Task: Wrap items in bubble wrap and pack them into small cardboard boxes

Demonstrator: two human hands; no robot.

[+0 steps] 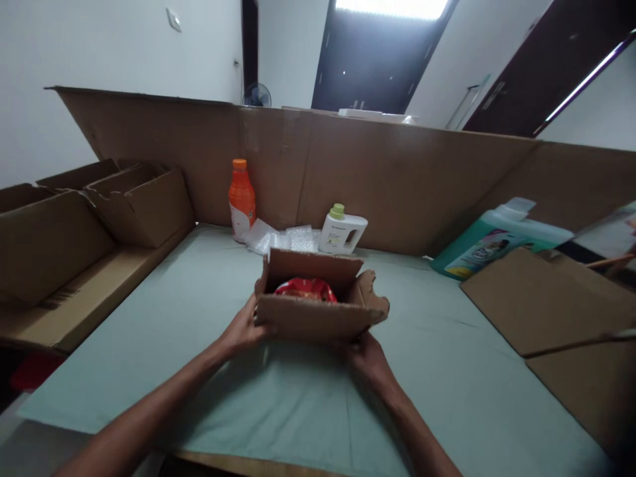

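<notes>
A small open cardboard box (pixel 318 317) stands on the pale green table cover (pixel 199 344) in the middle of the view. A red packet (pixel 307 289) lies inside it. My left hand (pixel 243 329) grips the box's near left corner with the thumb on the front flap. Its near right corner is held from below by my right hand (pixel 366 354), fingers curled against the flap. The box's back and side flaps stand up.
An orange bottle (pixel 242 200), bubble wrap (pixel 285 239) and a white bottle with a green cap (pixel 342 230) stand at the back. A teal jug (pixel 497 238) lies at right beside flat cardboard (pixel 536 301). Empty boxes (pixel 99 212) are stacked left. A cardboard wall (pixel 397 179) rings the table.
</notes>
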